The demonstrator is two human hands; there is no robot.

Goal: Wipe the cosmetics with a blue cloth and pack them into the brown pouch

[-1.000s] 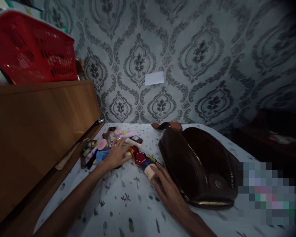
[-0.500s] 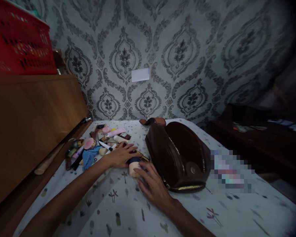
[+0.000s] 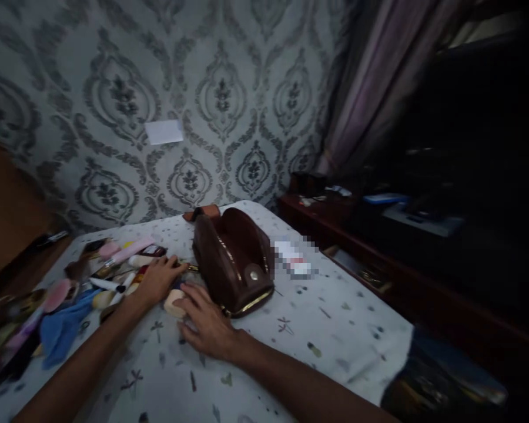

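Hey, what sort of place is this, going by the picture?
Probably a room in a home, perhaps a bedroom. The wall has ornate patterned wallpaper, what looks like a mauve curtain hangs toward the right, and an open brown bag sits on a white printed cloth.

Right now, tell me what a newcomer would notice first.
Probably the open brown bag, near mid-picture on the white printed sheet. Next, the blue cloth at the left, beside jumbled cosmetics. Between bag and cloth are the left hand and the right hand, fingers at a cream container.
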